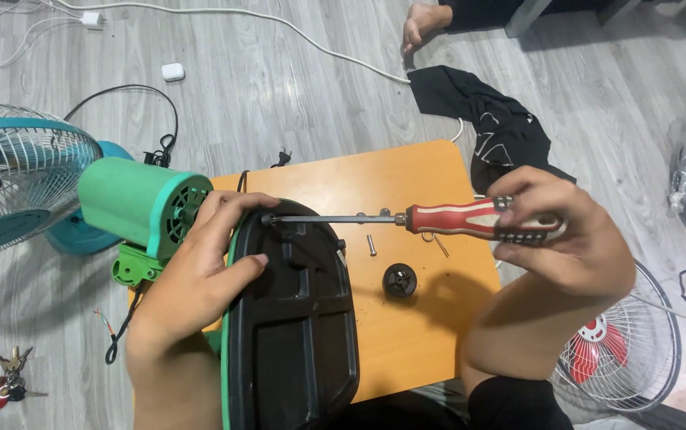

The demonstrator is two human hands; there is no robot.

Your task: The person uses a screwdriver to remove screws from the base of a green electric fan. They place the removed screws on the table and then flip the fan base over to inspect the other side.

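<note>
The floor point(295, 87) of grey boards carries a standing fan point(16, 179) at the far left, a loose fan guard point(637, 342) at the lower right and a low orange table point(406, 183) in the middle. On the table's near left edge stands the black base point(291, 318), tipped up on its side with its underside facing the camera; a green motor housing point(132, 203) lies just behind it. The left hand point(199, 275) clasps the base's upper rim, fingers wrapped over the edge and thumb pressed on the inner face. The right hand point(562, 239) has its fingers closed round the red-and-white handle of a screwdriver point(438, 219), held level, its tip set in a recess at the top of the base. Judgement: the shaft should stay square to the screw with firm inward pressure, the left hand bracing against twist. A black knob point(399, 280) and a loose screw point(371, 244) lie beneath the shaft, near enough to be knocked. A black cloth point(494, 127), white cable point(279, 32), keys point(4, 382) and another person's foot point(425, 22) lie well apart.
</note>
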